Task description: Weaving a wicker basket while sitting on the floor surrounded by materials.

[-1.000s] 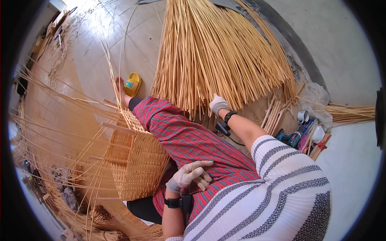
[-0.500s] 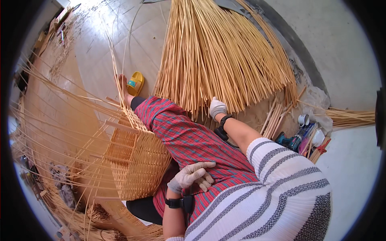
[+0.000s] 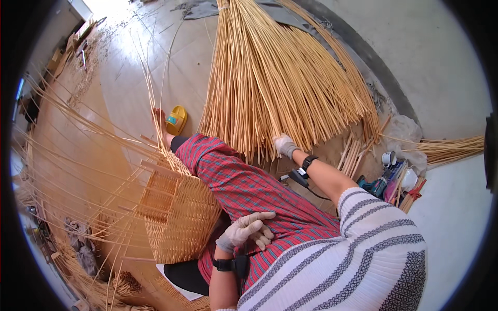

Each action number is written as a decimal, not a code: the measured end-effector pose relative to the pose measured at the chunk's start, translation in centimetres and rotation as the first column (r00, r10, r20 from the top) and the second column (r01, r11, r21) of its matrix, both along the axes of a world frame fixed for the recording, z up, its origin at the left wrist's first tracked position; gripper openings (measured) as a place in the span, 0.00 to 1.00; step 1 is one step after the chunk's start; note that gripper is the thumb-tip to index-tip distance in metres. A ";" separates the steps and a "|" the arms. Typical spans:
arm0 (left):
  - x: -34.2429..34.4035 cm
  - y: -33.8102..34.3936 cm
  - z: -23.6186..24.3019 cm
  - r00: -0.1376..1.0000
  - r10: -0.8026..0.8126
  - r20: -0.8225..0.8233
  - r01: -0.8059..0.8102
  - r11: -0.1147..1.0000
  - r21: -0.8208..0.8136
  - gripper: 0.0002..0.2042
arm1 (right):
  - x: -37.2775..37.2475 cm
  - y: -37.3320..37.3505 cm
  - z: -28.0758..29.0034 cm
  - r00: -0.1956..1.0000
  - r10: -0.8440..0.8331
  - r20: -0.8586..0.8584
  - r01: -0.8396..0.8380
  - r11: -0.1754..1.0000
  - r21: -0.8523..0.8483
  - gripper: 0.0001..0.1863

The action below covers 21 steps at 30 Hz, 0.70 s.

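Head view: right hand (image 3: 284,145) closed among cane bundle (image 3: 275,78) ends; left hand (image 3: 248,231) spread on thigh.

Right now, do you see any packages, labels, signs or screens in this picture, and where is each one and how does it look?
No sign or screen shows.
Small label: a teal patch on the yellow sandal, on the floor beyond the plaid knee.
Possible packages: a heap of blue, pink, red and white items on the floor beside the right arm, too small to tell apart.
White cup: just behind that heap.
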<state>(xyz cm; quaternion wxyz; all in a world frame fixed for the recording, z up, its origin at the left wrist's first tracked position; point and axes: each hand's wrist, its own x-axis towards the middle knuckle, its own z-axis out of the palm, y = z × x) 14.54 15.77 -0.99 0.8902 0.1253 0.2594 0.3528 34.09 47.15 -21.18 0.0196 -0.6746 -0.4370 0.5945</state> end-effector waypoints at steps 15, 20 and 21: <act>3.3 3.5 5.9 0.815 0.578 -0.048 -0.574 0.816 0.071 0.38 | -2.0 -20.5 27.5 0.442 0.224 -0.868 -0.601 0.793 -0.102 0.18; 4.2 3.6 3.9 0.793 0.609 -0.021 -0.609 0.793 0.008 0.21 | -0.9 -13.8 27.0 0.355 0.544 -0.760 -0.920 0.350 -0.179 0.17; 4.3 3.3 3.4 0.779 0.626 -0.035 -0.626 0.779 -0.017 0.21 | -0.4 -11.9 26.4 0.454 0.537 -0.711 -0.856 0.485 -0.179 0.18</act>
